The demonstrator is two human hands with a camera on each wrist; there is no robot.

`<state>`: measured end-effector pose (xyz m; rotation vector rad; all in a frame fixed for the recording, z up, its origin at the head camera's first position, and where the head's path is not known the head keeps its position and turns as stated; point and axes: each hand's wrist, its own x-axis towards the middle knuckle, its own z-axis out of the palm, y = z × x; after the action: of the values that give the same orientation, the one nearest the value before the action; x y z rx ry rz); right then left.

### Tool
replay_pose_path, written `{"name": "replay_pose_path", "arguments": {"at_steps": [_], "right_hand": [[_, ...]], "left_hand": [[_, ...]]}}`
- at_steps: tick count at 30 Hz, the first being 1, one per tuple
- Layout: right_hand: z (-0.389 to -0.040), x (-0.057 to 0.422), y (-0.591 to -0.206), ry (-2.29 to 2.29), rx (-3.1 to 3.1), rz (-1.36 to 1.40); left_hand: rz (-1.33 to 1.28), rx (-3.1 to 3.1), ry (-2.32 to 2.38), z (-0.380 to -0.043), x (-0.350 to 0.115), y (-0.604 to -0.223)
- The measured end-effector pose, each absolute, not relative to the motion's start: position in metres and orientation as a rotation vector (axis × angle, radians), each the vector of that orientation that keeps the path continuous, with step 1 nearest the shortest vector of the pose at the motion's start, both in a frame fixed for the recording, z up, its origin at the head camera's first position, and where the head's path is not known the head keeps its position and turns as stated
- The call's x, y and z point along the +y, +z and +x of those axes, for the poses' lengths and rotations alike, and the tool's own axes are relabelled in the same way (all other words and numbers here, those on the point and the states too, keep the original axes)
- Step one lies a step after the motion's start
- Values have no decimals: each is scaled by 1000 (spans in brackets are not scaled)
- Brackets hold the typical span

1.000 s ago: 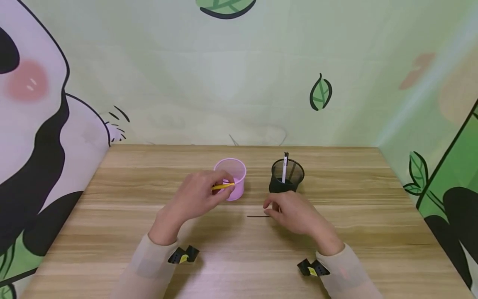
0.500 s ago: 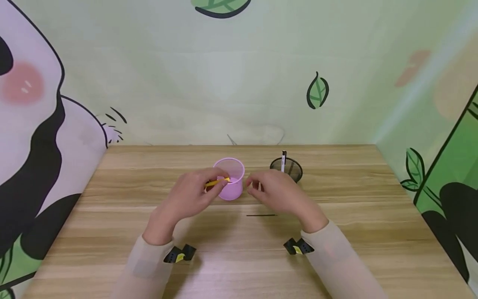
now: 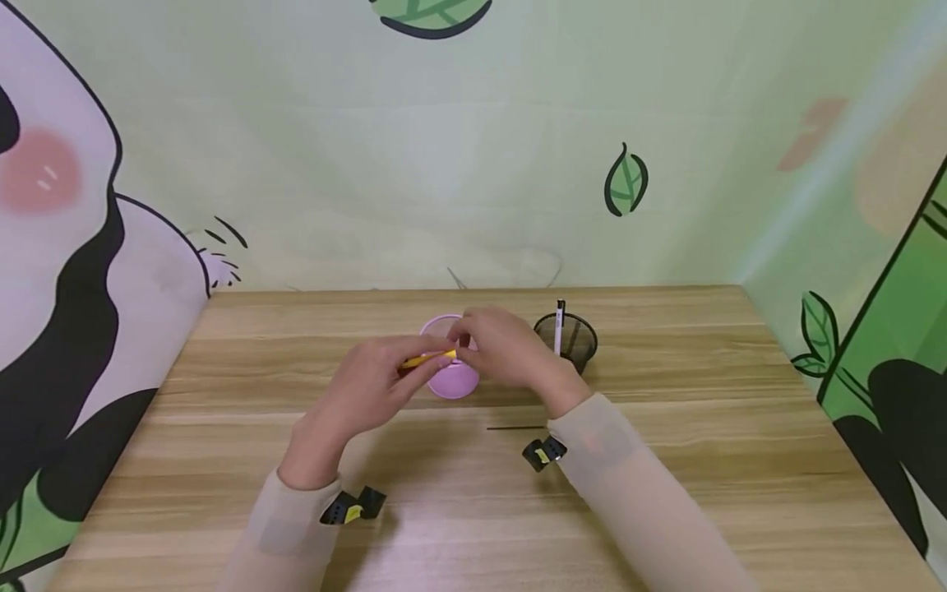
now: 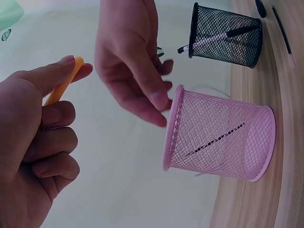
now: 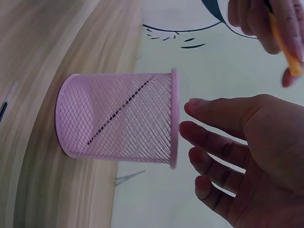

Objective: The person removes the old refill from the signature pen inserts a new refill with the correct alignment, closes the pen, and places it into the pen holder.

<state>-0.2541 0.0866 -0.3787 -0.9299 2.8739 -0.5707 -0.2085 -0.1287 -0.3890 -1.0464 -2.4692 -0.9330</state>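
Note:
My left hand pinches a yellow, pen-like stick between thumb and forefinger, level with the top of the pink mesh pen cup and left of it. My right hand is over the same cup's right side, its loosely bent fingers right at the rim and nothing between them. A thin dark rod leans slantwise inside the pink cup, seen through the mesh. In the head view the hands cover part of the cup's rim.
Right of the pink cup stands a black mesh cup holding a white pen with a black end. A thin dark rod lies on the wooden table in front. Behind the table hangs a printed cloth backdrop.
My right hand has moved left and away from me, from in front of the black cup to the pink cup's rim. The left hand stays near the pink cup with the yellow stick.

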Motion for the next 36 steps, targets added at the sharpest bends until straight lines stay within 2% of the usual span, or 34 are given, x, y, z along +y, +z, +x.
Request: {"name": "replay_pose_path", "arguments": {"at_steps": [11,36], "right_hand": [[-271,66,-388,-632,2790,-922],[-285,50,-394,-250,2829,-859]], "left_hand": [[-1087,-2402,-932,-209,-130,-389],[-1052,-2423,-904,-211,-128,-392]]}}
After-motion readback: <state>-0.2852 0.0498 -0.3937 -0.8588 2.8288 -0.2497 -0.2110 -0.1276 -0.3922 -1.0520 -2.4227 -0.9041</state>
